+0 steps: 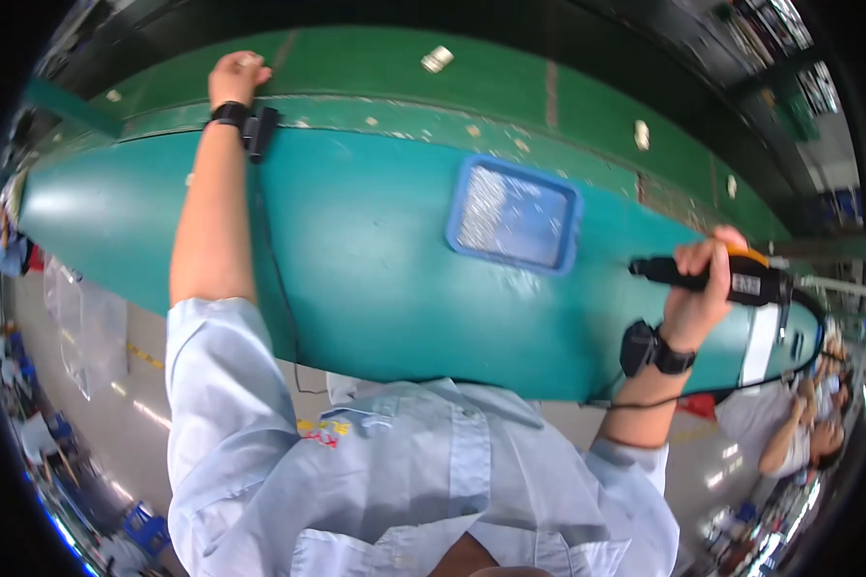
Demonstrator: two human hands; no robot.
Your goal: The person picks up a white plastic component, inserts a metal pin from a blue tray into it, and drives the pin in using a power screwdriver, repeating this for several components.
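My left hand reaches out to the far left, over the green strip behind the bench. Its fingers are curled closed, and what they hold, if anything, is too blurred to name. My right hand grips a black electric screwdriver with an orange patch, above the bench's right side. The tool lies roughly level, its tip pointing left. Between my hands a blue tray rests on the teal bench top. Small shiny pieces, apparently screws, are heaped at the tray's left side.
Small whitish parts are spaced along the green strip. A dark cable runs down the bench from my left wrist; another cable loops from the screwdriver. Another person is at the far right, and a clear plastic bag hangs left.
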